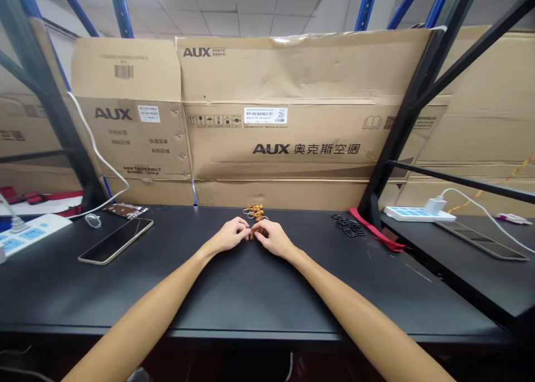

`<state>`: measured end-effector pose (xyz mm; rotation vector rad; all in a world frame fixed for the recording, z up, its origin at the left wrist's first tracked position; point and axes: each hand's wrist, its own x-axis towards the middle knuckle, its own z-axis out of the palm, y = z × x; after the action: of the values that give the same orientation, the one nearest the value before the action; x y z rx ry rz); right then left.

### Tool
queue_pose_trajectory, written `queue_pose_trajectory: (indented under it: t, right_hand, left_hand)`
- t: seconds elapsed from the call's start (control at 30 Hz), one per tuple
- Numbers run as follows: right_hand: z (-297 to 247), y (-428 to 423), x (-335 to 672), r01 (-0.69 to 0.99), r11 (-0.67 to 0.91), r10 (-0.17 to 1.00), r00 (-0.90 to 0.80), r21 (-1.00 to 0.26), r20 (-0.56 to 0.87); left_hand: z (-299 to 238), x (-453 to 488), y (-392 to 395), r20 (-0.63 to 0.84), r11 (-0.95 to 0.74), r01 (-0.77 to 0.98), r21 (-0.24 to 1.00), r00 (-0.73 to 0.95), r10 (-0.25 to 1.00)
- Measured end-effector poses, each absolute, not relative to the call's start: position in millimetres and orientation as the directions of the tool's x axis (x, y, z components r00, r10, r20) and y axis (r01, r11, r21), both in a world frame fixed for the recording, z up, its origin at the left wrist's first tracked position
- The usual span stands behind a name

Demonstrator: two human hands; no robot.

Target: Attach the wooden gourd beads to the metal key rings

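Note:
Both hands meet over the middle of the black table. My left hand [229, 234] is closed, its thumb and fingertips pinching a small brown beaded keychain [251, 235]. From the other side my right hand [273, 238] closes its fingers on the same keychain. Fingers cover most of it, so its full shape is hidden. Just beyond the fingertips lies a small pile of brown beaded keychains [256, 209] with metal rings, close to the cardboard.
Tall cardboard sheets [284, 148] stand along the table's back edge. A phone [116, 241] and a white power strip [31, 234] lie left. Right are black rings [349, 226], a red strap [376, 231] and a black metal post [401, 126].

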<state>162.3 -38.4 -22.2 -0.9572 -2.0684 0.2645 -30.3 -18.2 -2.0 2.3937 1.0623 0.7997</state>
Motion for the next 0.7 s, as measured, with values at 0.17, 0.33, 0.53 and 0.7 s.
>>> queue_pose_trajectory:
  t: [0.17,0.33,0.53,0.7]
  right_hand:
    - [-22.0,-38.3,164.3,0.546,0.687,0.711,-0.367,-0.48,0.601]
    - [-20.2,-41.8,159.9,0.54,0.703,0.698,-0.401,-0.463,0.593]
    - [-23.3,-38.0,163.3,0.55,0.692,0.706,-0.376,-0.469,0.6]
    - [-23.2,-36.5,166.5,0.547,0.683,0.713,-0.356,-0.484,0.604]
  left_hand:
    - [-0.5,-31.0,-20.1,0.306,-0.622,0.507,0.597,0.572,0.761]
    - [1.7,-29.7,-21.5,0.298,-0.599,0.549,0.582,0.542,0.786]
    - [-2.8,-31.4,-17.0,0.311,-0.604,0.52,0.604,0.544,0.78]
    - [-1.9,-31.2,-17.6,0.297,-0.597,0.51,0.619,0.552,0.779]
